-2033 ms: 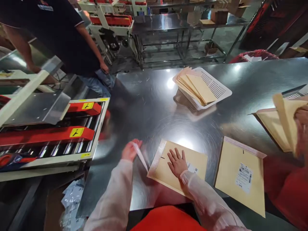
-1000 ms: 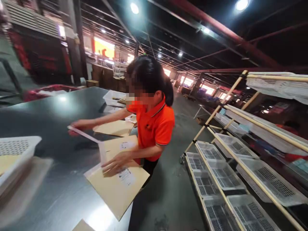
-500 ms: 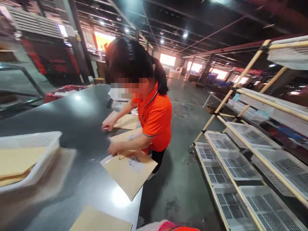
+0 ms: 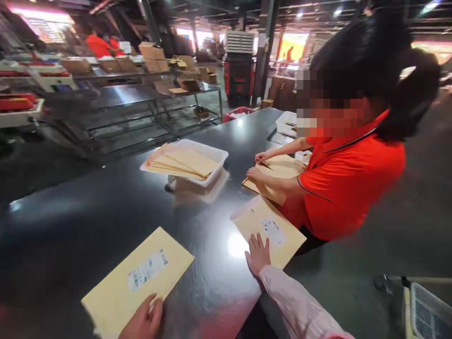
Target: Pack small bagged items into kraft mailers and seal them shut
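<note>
At the lower left, a kraft mailer envelope [image 4: 120, 292] with a white printed label lies on the shiny dark table [image 4: 116, 207]. My left hand [image 4: 143, 320] has curled fingers at its near right edge; a small white spot shows between them, too unclear to name. My right hand [image 4: 259, 254], fingers spread, lies flat on the near edge of a second labelled kraft mailer envelope [image 4: 286, 230] with a clear strip along its left end. This one rests by the table's right edge, beside a co-worker in an orange shirt [image 4: 356, 174].
A white perforated basket [image 4: 217, 160] holds a stack of kraft envelopes. The co-worker's hands [image 4: 259, 169] work on more envelopes. A smaller white basket [image 4: 286, 123] stands beyond. At lower right is part of a rack with a white basket [image 4: 432, 310].
My view has swung left toward the table. Both my hands have come into view, the right one on an envelope. The co-worker's hands are off that labelled envelope and on others.
</note>
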The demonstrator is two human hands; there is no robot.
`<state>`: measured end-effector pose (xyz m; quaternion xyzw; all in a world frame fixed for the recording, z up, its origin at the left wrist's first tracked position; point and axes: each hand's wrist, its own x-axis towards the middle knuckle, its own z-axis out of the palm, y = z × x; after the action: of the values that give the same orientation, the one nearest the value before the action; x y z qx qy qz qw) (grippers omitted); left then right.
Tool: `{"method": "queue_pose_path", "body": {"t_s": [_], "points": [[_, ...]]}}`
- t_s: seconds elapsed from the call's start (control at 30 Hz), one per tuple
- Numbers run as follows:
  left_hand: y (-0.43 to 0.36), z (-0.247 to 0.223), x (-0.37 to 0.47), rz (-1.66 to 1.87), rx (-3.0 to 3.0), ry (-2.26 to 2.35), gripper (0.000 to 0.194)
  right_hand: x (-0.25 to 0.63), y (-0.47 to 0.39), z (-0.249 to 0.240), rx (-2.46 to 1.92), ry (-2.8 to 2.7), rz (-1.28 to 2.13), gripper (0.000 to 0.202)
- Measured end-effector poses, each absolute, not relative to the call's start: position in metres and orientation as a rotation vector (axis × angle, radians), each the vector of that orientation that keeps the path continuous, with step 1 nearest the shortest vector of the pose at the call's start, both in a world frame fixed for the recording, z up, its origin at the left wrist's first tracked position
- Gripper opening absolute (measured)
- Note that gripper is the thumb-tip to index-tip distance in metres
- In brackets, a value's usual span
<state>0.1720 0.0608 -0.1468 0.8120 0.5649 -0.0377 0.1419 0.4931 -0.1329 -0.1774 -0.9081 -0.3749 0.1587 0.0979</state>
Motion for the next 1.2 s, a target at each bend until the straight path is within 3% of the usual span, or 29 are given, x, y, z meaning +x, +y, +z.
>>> {"method": "queue_pose_path", "body": {"t_s": [0.13,0.33,0.6,0.8,1.07,1.2], "points": [[0.054,-0.141,0.255,0.044,2.332,1.176,0.029,0.458,-0.17,-0.174,-2.51,-1.523,0.427,0.034],[0.081,-0.154,0.361,-0.021,2.228,1.227,0.027,0.463,-0.154,-0.169,-2.412,-1.852,0.471,0.04],[0.11,-0.163,0.356,0.061,2.131,1.25,0.037,0.475,-0.117,-0.154,-2.374,-1.892,0.444,0.035],[0.114,-0.168,0.374,0.185,2.003,1.22,0.014,0.501,-0.069,-0.169,-2.256,-1.942,0.489,0.042],[0.106,-0.172,0.363,0.721,1.487,1.249,0.016,0.495,-0.062,-0.192,-2.418,-1.76,0.463,0.046],[0.123,-0.141,0.312,0.874,1.222,1.353,0.02,0.493,-0.058,-0.189,-2.453,-1.717,0.418,0.051]]}}
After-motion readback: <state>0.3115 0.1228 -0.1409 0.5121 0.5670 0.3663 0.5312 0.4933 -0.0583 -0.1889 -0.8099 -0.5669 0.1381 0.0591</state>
